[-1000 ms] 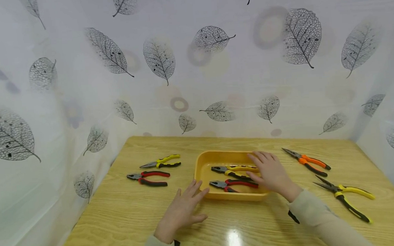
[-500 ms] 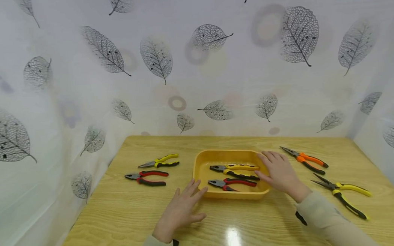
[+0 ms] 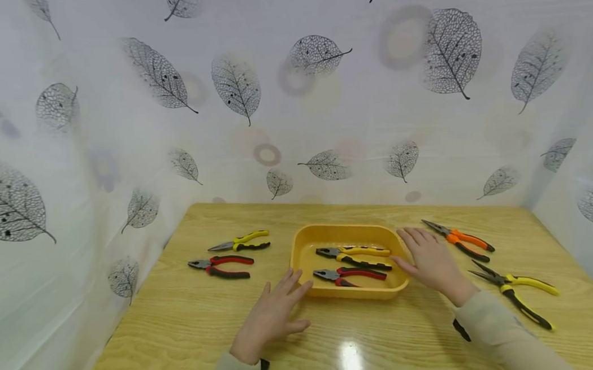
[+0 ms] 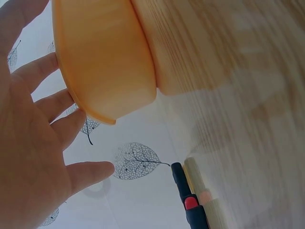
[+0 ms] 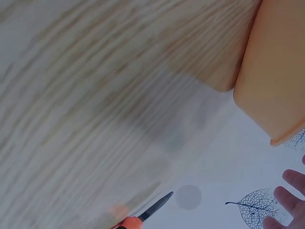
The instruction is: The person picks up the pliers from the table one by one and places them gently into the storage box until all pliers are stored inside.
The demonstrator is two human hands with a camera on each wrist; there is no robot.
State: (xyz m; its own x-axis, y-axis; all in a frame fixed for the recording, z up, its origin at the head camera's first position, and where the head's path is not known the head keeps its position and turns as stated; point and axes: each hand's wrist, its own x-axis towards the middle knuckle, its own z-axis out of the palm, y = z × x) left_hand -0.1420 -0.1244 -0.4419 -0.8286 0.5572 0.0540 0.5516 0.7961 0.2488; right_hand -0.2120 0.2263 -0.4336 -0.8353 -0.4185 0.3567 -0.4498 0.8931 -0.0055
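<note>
In the head view a yellow-orange plastic tray (image 3: 351,293) holds two pairs of combination pliers. The yellow-and-black pliers (image 3: 354,256) lie behind the red-and-black pliers (image 3: 350,275), both with heads to the left. My left hand (image 3: 271,316) rests its straight, spread fingertips on the tray's front-left rim; the left wrist view shows these fingers (image 4: 38,71) along the rim. At the tray's right end is my right hand (image 3: 431,261), fingers extended beside the rim, thumb close over the edge. Neither hand grips anything.
On the wooden table (image 3: 183,328), yellow-black long-nose pliers (image 3: 241,242) and red-black pliers (image 3: 222,267) lie left of the tray. Orange-black long-nose pliers (image 3: 460,240) and larger yellow-black long-nose pliers (image 3: 517,293) lie at right. Leaf-print sheeting (image 3: 354,130) surrounds the back and sides.
My right hand has drawn rightward, from over the tray's inside and the plier handles to the outer right rim. The left hand stays at the front-left corner; the pliers have not moved.
</note>
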